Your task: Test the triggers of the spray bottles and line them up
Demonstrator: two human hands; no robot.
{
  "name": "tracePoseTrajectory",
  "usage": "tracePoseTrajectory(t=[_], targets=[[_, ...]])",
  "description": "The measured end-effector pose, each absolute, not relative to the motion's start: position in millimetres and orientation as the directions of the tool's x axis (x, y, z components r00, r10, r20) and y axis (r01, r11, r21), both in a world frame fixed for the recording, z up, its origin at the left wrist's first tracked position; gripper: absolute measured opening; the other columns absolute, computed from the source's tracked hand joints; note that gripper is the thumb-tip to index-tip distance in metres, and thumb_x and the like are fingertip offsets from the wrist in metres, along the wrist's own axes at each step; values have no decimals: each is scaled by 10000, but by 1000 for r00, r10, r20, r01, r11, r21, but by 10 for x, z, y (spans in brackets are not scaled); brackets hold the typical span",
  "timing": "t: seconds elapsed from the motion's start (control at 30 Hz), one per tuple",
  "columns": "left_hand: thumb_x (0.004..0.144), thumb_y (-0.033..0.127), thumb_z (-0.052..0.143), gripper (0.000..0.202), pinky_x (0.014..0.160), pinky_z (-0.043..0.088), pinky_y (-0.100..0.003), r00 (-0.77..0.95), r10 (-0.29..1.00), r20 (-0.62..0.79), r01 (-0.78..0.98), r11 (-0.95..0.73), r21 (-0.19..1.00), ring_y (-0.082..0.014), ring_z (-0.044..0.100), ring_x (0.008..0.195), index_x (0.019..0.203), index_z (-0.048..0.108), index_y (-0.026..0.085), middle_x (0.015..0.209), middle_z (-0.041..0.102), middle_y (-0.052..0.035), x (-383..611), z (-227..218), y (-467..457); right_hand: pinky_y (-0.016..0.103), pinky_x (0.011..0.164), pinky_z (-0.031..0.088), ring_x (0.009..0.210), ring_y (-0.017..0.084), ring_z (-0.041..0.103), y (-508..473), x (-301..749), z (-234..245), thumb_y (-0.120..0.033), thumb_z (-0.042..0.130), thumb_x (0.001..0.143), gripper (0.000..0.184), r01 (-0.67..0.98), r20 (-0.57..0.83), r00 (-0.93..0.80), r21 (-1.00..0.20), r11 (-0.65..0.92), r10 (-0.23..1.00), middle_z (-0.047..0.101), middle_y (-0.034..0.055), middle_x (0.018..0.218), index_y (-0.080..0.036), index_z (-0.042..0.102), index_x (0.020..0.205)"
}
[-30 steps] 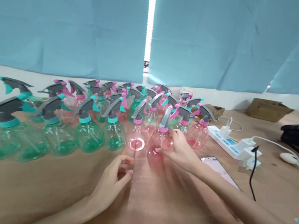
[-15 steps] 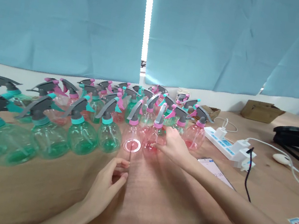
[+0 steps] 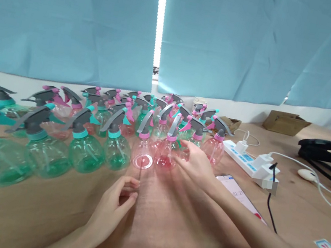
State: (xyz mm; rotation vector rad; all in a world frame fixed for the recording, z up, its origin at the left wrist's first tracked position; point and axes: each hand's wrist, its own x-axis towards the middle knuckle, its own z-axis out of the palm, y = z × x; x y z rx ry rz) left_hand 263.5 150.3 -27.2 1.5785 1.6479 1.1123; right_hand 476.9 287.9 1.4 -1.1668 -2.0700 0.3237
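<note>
Several round spray bottles with grey trigger heads stand in crowded rows on the wooden table. My right hand is beside a pink spray bottle in the front row, thumb and fingers apart. Its fingertips are at the bottle's right side; whether they touch it I cannot tell. Just left of that bottle stands another pink spray bottle with a white ring mark low on its front. My left hand hovers or rests low over the table in front of it, fingers loosely curved, holding nothing. A green spray bottle is the nearest on the left.
To the right lie a phone with a lit screen, a white power strip with plugs and cables, and a white mouse-like object. A brown box and a black folded stand sit farther back. Blue curtains hang behind.
My right hand has drawn slightly back from the pink bottle, and its thumb no longer overlaps the bottle's front. The view has shifted a little; my left hand keeps its pose.
</note>
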Motion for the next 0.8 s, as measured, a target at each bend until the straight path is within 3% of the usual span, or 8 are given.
tracePoseTrajectory(t=[0.1, 0.17, 0.27, 0.43, 0.7, 0.8], targets=[[846, 260, 510, 143, 888, 505, -402, -118, 984, 130, 492, -55, 869, -236, 665, 972, 965, 577, 220, 1030, 681, -58, 2625, -279, 1504, 376, 690, 512, 746, 234, 673, 2836, 4957, 86, -436, 560, 865, 278, 608, 500, -154, -632, 481, 852, 720, 61, 948, -223, 658, 1015], [850, 262, 511, 142, 892, 507, -407, -117, 984, 136, 493, -61, 868, -236, 665, 976, 966, 582, 220, 1033, 683, -58, 2623, -281, 1507, 372, 663, 498, 687, 225, 661, 2859, 5092, 118, -458, 565, 856, 262, 656, 524, -44, -627, 420, 851, 717, 53, 904, -221, 656, 920], [858, 266, 511, 132, 885, 512, -407, -116, 983, 145, 500, -68, 863, -236, 667, 969, 956, 588, 222, 1016, 690, -53, 2624, -279, 1512, 405, 736, 494, 822, 274, 664, 2960, 5241, 111, -492, 622, 807, 343, 726, 523, 63, -609, 321, 850, 701, 99, 991, -190, 625, 969], [855, 290, 514, 140, 846, 518, -392, -118, 983, 140, 526, -58, 848, -243, 665, 970, 955, 590, 227, 1020, 688, -52, 2621, -279, 1512, 455, 904, 454, 1131, 343, 583, 3155, 5235, -6, -500, 666, 773, 592, 713, 432, 14, -637, 294, 902, 625, 180, 1222, -139, 533, 1223], [869, 294, 463, 168, 836, 490, -376, -98, 989, 113, 540, -43, 841, -220, 647, 958, 983, 558, 214, 1022, 657, -52, 2618, -291, 1510, 416, 935, 451, 1171, 340, 566, 3295, 5066, -47, -438, 720, 728, 602, 701, 412, -38, -638, 318, 910, 615, 152, 1255, -172, 554, 1241], [871, 293, 461, 166, 806, 484, -370, -88, 990, 110, 548, -44, 836, -221, 644, 942, 980, 557, 212, 1015, 654, -53, 2625, -280, 1508, 438, 962, 428, 1193, 353, 537, 3273, 5098, -51, -496, 719, 706, 624, 723, 425, -55, -606, 330, 903, 615, 149, 1231, -173, 570, 1218]])
